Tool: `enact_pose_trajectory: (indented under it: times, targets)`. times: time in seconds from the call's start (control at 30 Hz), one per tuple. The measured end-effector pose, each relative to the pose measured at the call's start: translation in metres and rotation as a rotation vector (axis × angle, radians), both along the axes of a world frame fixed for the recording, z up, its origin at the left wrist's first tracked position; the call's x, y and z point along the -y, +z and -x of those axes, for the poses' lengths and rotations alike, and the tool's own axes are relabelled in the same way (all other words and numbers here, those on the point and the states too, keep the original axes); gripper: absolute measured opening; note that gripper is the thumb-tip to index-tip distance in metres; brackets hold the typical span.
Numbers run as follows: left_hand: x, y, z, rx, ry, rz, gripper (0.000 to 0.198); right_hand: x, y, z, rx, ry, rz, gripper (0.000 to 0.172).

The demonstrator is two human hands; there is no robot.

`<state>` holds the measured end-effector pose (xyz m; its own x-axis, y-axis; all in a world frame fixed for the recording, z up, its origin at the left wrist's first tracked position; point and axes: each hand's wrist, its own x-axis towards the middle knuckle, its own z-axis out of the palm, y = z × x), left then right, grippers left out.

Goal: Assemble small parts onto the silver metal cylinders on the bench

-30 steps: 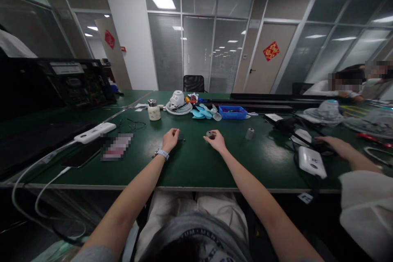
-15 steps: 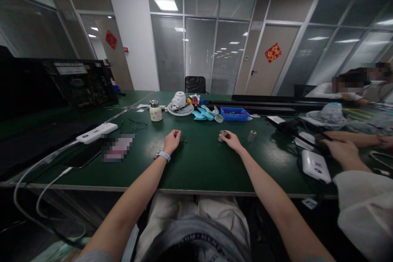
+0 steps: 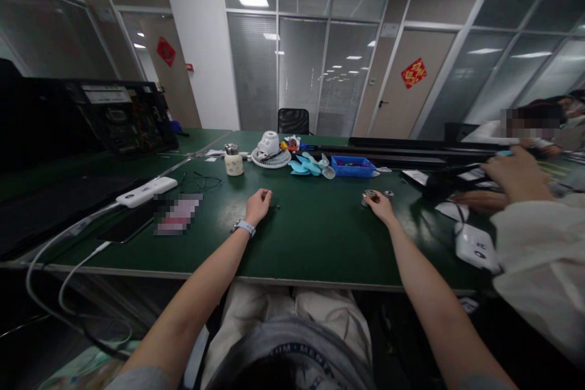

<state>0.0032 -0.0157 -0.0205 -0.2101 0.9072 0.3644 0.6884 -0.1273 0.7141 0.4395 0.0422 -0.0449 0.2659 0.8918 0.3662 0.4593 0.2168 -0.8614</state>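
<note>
My left hand (image 3: 258,205) rests on the green table (image 3: 315,237) with its fingers curled in a loose fist; a small dark thin object lies at its fingertips. My right hand (image 3: 379,205) reaches out to the right, fingers closed around a small round metal part (image 3: 368,195). A second small grey cylinder (image 3: 389,194) stands just beyond it. A watch is on my left wrist.
At the back stand a small cream bottle (image 3: 234,161), a white fan base (image 3: 270,150), light blue fan blades (image 3: 311,166) and a blue tray (image 3: 352,166). A white power strip (image 3: 146,191) and cables lie left. A co-worker's hands (image 3: 514,173) and white sleeve are at right.
My right hand has slid to the right across the table with the small metal part, up to the grey cylinder. My left hand has stayed put. The co-worker's hand has risen.
</note>
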Motion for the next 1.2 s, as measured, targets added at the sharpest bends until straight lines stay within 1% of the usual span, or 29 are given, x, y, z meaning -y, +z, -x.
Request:
enact_pose_trajectory:
  times: [0.2, 0.3, 0.33, 0.4, 0.47, 0.5, 0.53, 0.6, 0.63, 0.67, 0.7, 0.73, 0.8, 0.9, 1.0, 1.07, 1.13, 1.2]
  targets:
    - [0.000, 0.001, -0.001, -0.004, -0.009, 0.004, 0.035, -0.004, -0.004, -0.022, 0.133, -0.218, -0.008, 0.046]
    - [0.000, 0.001, -0.002, -0.007, -0.002, 0.011, 0.034, 0.000, -0.002, -0.023, 0.167, -0.301, 0.001, 0.046]
    - [0.000, 0.001, -0.002, -0.008, 0.001, 0.013, 0.034, 0.003, 0.001, -0.020, 0.179, -0.319, -0.003, 0.050]
    - [-0.001, 0.000, -0.002, -0.006, 0.006, 0.015, 0.034, 0.015, 0.013, -0.006, 0.218, -0.384, -0.049, 0.069]
    - [-0.002, 0.000, -0.002, 0.002, 0.010, 0.008, 0.034, 0.034, 0.029, 0.023, 0.284, -0.441, -0.150, 0.088]
    - [-0.003, 0.000, -0.001, 0.006, 0.015, 0.004, 0.034, 0.044, 0.037, 0.043, 0.325, -0.429, -0.208, 0.090]
    - [-0.004, -0.001, -0.001, 0.009, 0.020, 0.001, 0.034, 0.054, 0.044, 0.067, 0.365, -0.329, -0.248, 0.083]
    - [-0.005, -0.001, 0.000, 0.011, 0.028, 0.000, 0.033, 0.069, 0.052, 0.121, 0.416, 0.042, -0.259, 0.061]
    - [-0.005, -0.002, 0.000, 0.013, 0.030, -0.001, 0.033, 0.074, 0.052, 0.148, 0.417, 0.239, -0.235, 0.051]
    - [-0.005, -0.002, 0.001, 0.018, 0.031, -0.004, 0.032, 0.075, 0.049, 0.175, 0.392, 0.388, -0.202, 0.045]
    - [-0.004, -0.002, 0.001, 0.028, 0.031, -0.011, 0.032, 0.074, 0.045, 0.199, 0.351, 0.469, -0.162, 0.042]
    - [-0.004, -0.002, 0.002, 0.040, 0.031, -0.018, 0.031, 0.071, 0.040, 0.221, 0.333, 0.515, -0.116, 0.041]
    - [-0.002, -0.001, 0.002, 0.053, 0.034, -0.032, 0.030, 0.063, 0.030, 0.252, 0.295, 0.514, -0.048, 0.038]
    - [-0.001, 0.000, 0.001, 0.008, 0.033, -0.050, 0.030, 0.053, 0.019, 0.276, 0.277, 0.462, -0.026, 0.026]
    - [-0.003, 0.001, -0.001, -0.059, 0.011, -0.069, 0.029, 0.049, 0.020, 0.276, 0.277, 0.455, -0.043, 0.021]
    - [-0.004, 0.001, -0.001, -0.085, 0.001, -0.079, 0.028, 0.046, 0.030, 0.261, 0.252, 0.445, -0.080, 0.021]
    - [-0.004, 0.001, -0.001, -0.102, 0.003, -0.087, 0.029, 0.042, 0.047, 0.230, 0.233, 0.372, -0.156, 0.021]
    - [-0.003, 0.001, -0.001, -0.115, 0.006, -0.092, 0.029, 0.037, 0.066, 0.183, 0.269, 0.194, -0.247, 0.022]
